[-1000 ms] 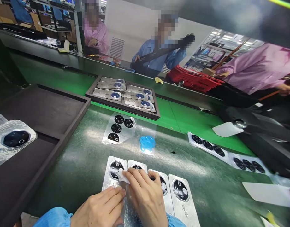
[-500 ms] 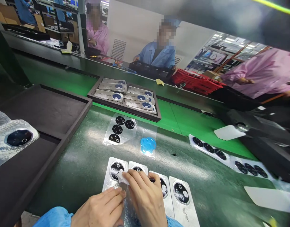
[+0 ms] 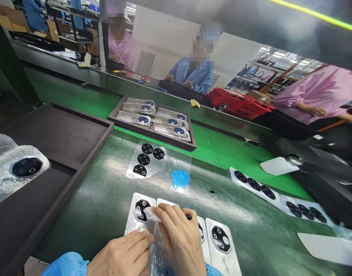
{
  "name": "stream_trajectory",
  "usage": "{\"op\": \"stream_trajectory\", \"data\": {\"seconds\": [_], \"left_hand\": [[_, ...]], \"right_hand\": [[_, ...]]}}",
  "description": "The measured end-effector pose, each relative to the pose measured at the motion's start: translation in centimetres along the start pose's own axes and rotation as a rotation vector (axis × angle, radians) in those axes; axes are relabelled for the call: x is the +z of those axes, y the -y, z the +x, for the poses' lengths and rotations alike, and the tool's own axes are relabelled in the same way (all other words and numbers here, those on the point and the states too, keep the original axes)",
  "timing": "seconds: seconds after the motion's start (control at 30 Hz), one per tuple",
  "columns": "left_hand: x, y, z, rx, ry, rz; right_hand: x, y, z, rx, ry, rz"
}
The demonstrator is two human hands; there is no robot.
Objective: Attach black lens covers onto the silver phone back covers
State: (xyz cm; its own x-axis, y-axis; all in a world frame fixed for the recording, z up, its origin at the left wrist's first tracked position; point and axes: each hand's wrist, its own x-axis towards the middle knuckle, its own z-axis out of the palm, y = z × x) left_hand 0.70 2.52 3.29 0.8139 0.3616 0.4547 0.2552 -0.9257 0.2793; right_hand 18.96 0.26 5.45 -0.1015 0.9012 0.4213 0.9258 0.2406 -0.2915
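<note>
Head view here, and we're working over a row of four silver panels (image 3: 221, 260) with black octagonal camera decks (image 3: 220, 239), all lying on the green bench mat (image 3: 89, 214) right in front of us. Our right hand (image 3: 180, 234) is clenched in a firm pinch on a small white wipe (image 3: 151, 214), pressing it against the edge of the deck on the first panel (image 3: 135, 226). Our left hand (image 3: 120, 255) is staying open, grasping nothing, with its fingers (image 3: 141, 239) lying along the lower part of that panel to brace it. For good results, we're probably best off holding the panel dead steady and working the wipe in small, light strokes around the deck's edge. There's also a dark, slim thing poking out by our right fingers, but we can't tell what it is
</note>
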Motion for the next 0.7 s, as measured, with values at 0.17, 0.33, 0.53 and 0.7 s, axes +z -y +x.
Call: {"op": "stream_trajectory", "data": {"seconds": [0.17,0.33,0.53,0.7], "left_hand": [[0.1,0.1,-0.1,0.0,-0.001,-0.009],[0.8,-0.1,-0.4,-0.026,-0.05,-0.017],[1.1,-0.3,-0.4,-0.023,-0.054,-0.018],[0.9,-0.3,-0.4,-0.03,-0.046,-0.006]], "right_hand": [[0.8,0.2,0.8,-0.058,-0.012,-0.012],[1.1,0.1,0.9,-0.102,-0.009,-0.051],[0.9,0.0,0.8,-0.173,0.015,-0.107],[1.0,0.1,0.8,-0.142,0.001,-0.107]]}}
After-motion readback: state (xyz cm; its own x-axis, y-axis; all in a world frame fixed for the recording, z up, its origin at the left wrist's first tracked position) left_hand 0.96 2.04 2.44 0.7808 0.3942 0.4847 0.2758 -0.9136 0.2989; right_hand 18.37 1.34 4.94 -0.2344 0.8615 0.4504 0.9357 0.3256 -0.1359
